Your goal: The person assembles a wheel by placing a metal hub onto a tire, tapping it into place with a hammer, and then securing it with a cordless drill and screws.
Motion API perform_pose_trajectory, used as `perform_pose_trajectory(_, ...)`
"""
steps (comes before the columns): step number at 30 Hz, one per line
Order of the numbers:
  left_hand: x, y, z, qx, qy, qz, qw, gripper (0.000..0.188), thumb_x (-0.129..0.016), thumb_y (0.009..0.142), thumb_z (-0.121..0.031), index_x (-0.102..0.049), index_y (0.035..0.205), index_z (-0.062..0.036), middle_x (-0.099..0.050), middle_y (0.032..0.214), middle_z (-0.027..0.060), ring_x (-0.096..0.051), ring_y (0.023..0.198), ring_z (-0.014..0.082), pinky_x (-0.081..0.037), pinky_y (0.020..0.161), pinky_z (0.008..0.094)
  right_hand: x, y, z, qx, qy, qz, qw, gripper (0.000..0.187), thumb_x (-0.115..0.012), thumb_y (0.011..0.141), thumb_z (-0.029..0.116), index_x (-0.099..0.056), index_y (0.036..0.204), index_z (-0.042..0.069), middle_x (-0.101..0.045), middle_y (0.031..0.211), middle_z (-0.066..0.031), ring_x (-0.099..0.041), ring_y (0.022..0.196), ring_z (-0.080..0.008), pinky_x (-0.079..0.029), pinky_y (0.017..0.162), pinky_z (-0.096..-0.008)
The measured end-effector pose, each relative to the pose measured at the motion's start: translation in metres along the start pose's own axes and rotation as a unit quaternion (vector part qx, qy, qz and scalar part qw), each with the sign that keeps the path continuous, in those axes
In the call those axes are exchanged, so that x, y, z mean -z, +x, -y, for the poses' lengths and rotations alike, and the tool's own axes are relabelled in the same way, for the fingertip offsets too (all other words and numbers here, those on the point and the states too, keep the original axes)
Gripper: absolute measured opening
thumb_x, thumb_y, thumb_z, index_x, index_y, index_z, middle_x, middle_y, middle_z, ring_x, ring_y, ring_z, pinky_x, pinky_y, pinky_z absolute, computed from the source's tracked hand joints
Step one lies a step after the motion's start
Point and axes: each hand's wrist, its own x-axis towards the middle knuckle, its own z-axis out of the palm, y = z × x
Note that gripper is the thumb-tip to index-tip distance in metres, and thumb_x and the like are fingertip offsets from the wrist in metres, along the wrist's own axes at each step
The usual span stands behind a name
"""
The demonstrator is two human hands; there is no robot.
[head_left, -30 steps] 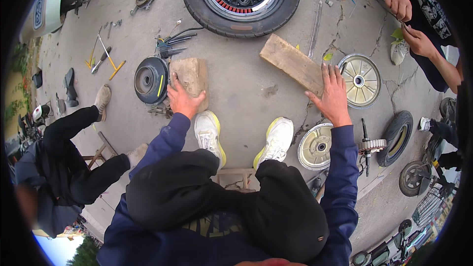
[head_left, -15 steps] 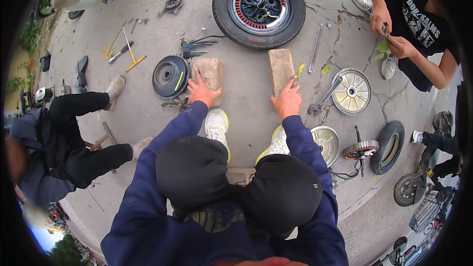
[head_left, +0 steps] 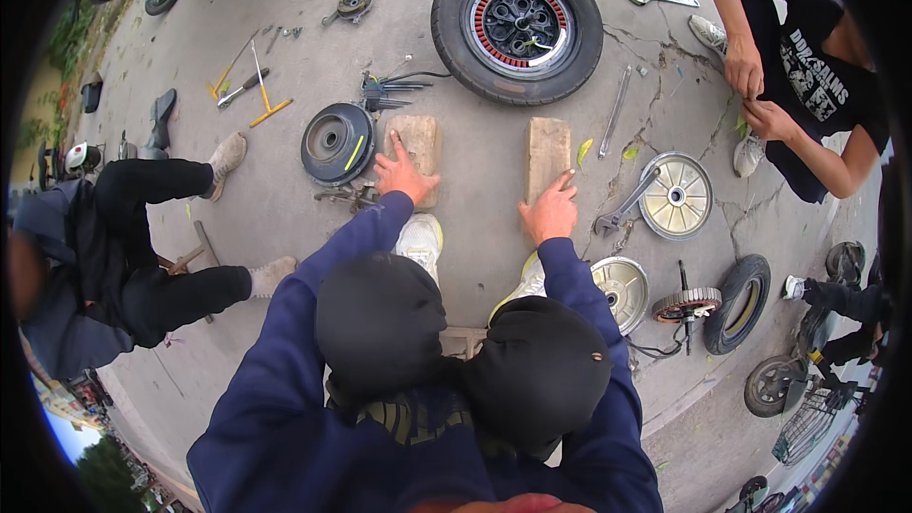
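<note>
A: Grip?
B: Left hand [head_left: 403, 179] lay spread over near end of left block [head_left: 418, 136]; right hand [head_left: 551, 211], loosely spread, likewise on right block [head_left: 548, 147]. No closed grip seen.
A: Handling?
B: Both sat on ground [head_left: 482, 185], short of wheel [head_left: 521, 24]. Judged stiff, fairly heavy, rough; long sides seemed best hold.

Left hand [head_left: 403, 177] spread against left wooden block [head_left: 419, 142]; right hand [head_left: 550, 212] at the near end of right wooden block [head_left: 548, 154]; beyond, a tyred wheel [head_left: 518, 27] on cracked concrete ground [head_left: 483, 199].
</note>
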Motion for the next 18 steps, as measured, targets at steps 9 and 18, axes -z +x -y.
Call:
perform_pose_trajectory(9,-0.01,-0.01,-0.009,-0.03,0.008,0.003,1.0,0.137,-0.087,0.063,-0.048,0.003,0.162,-0.0218,-0.033,0.139,0.0307,-0.043,0.126,0.0471,-0.046,0.096,0.0586,-0.008,-0.01,0.002,0.005,0.039,0.002,0.999,0.126,-0.083,0.07,0.055,-0.017,0.153,-0.013,-0.053,0.116,-0.0209,-0.069,0.086,-0.0294,-0.059,0.076,-0.0353)
perform_pose_trajectory(18,-0.017,-0.003,-0.016,-0.059,0.014,0.003,0.998,0.137,-0.084,0.067,-0.058,0.005,0.161,-0.0152,-0.033,0.143,0.0366,-0.042,0.131,0.0512,-0.044,0.102,0.0583,-0.034,-0.016,-0.016,0.018,0.029,-0.022,0.999,0.126,-0.078,0.07,0.065,-0.022,0.153,-0.011,-0.053,0.115,-0.021,-0.07,0.08,-0.0288,-0.059,0.062,-0.0366)
